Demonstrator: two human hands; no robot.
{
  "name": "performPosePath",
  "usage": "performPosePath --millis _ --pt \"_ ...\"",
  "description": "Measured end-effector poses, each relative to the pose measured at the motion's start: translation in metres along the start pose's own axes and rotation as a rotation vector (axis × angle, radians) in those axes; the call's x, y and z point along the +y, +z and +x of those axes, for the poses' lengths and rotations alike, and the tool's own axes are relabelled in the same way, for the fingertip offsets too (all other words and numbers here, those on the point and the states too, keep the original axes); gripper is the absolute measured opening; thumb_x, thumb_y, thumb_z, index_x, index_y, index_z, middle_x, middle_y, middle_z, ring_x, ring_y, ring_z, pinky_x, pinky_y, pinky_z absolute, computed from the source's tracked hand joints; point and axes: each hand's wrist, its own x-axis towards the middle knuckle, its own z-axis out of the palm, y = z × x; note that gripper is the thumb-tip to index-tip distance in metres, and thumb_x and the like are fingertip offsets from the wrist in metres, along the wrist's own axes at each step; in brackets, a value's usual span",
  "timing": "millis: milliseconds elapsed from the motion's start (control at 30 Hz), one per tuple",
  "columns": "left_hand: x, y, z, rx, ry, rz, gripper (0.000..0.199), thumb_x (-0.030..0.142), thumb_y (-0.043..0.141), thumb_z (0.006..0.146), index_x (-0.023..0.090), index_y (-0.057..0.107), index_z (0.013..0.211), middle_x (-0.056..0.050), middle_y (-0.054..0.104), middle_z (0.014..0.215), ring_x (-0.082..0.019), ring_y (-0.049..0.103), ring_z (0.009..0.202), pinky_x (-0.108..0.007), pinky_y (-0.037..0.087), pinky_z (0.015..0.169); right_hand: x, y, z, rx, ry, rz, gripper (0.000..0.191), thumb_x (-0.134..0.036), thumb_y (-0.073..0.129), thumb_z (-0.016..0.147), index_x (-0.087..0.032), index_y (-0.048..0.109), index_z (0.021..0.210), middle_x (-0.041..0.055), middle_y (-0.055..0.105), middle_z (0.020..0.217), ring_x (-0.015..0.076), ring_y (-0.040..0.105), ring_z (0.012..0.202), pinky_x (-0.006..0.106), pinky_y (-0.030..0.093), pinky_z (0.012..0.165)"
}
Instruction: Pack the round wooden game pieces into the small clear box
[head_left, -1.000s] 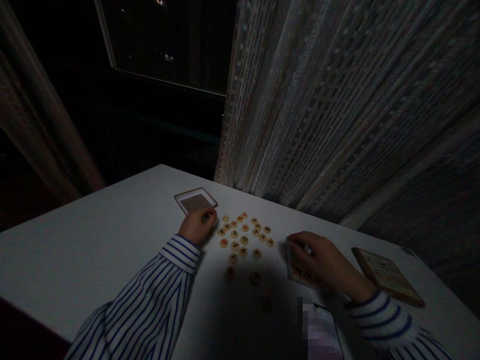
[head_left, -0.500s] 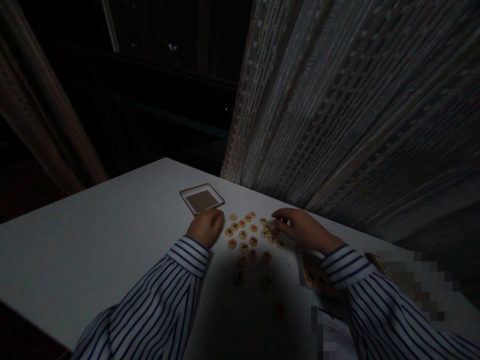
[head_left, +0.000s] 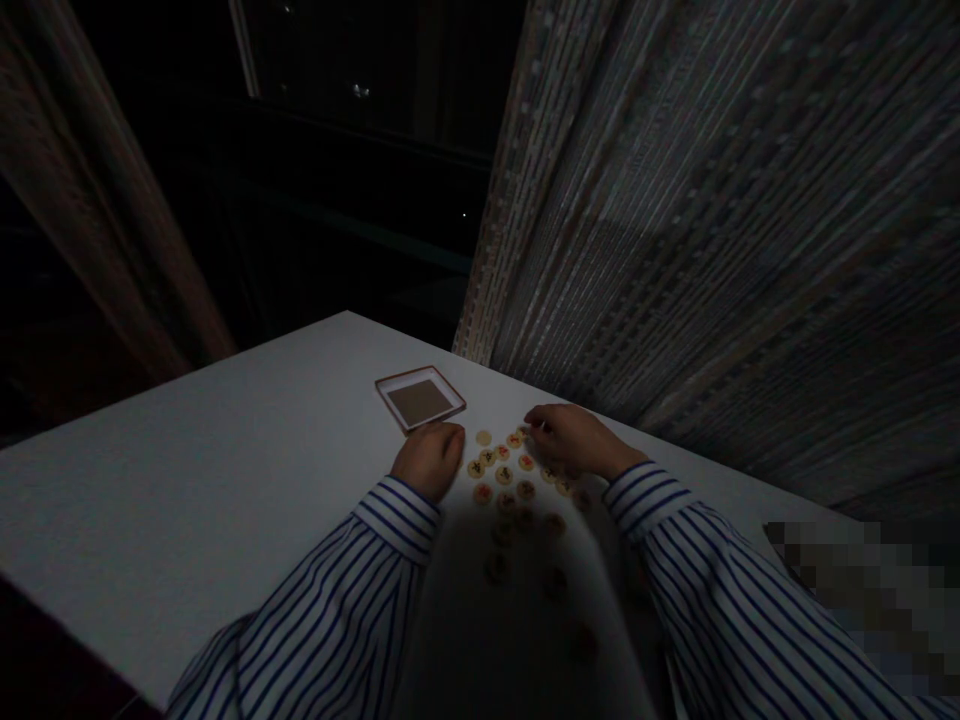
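Lying flat in a loose scatter on the white table (head_left: 247, 480), small round pieces (head_left: 504, 475) carry red or dark characters; one pale disc (head_left: 484, 438), near the scatter's eleven o'clock edge, shows no mark that I can make out. They look light and stiff, probably wood or plastic, hard to damage, though smooth faces could let them slide across the tabletop at a light push. The rim seems the best hold, thumb and a finger pinching opposite edges, since the flat faces offer little purchase.

With twelve pointing away from the person, the left hand (head_left: 429, 460) rests at the scatter's nine o'clock side, knuckles up and fingers loosely curled. Its palm is hidden, so whether it has hold of anything is unclear. The nearest pieces lie just beside it, towards three o'clock.

The right hand (head_left: 574, 440) reaches in from two o'clock, fingers bent and tips close together, pointing towards nine. A red-marked piece (head_left: 514, 440) lies right by those tips; the dimness hides whether any disc is gripped. More pieces run from its seven o'clock into shadow. A shallow tray (head_left: 420, 402) sits just beyond the left hand, at twelve.
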Motion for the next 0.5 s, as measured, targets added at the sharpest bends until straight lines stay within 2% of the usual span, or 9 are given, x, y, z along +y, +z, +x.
performPosePath --millis 167,333,500 --pt "0.002 -0.002 0.0 0.0 -0.012 -0.008 0.032 0.023 0.035 0.086 0.018 0.066 0.078 -0.007 0.068 0.079 -0.02 0.06 0.076 -0.032 0.043 0.073 -0.016 0.005 0.014 -0.044 -0.041 -0.004 0.03 -0.026 0.045 0.081 -0.018 0.062 0.105 0.0072 0.067 0.097 0.018 0.061 0.085 0.025 0.042 0.071" --pt "0.004 -0.003 0.0 0.003 -0.031 -0.002 0.032 0.023 0.035 0.087 0.017 0.066 0.081 -0.007 0.068 0.078 -0.021 0.06 0.076 -0.031 0.043 0.072 -0.028 0.008 0.027 -0.102 -0.054 -0.018 0.032 -0.028 0.049 0.079 -0.019 0.061 0.108 0.0079 0.066 0.103 0.02 0.06 0.093 0.027 0.041 0.076" --pt "0.003 -0.004 0.001 0.02 -0.035 0.013 0.031 0.022 0.035 0.087 0.016 0.065 0.087 -0.008 0.069 0.084 -0.022 0.061 0.081 -0.031 0.044 0.074 -0.039 0.009 0.036 -0.148 -0.097 -0.036 0.031 -0.031 0.046 0.081 -0.019 0.062 0.105 0.0082 0.067 0.1 0.02 0.06 0.092 0.026 0.042 0.073"
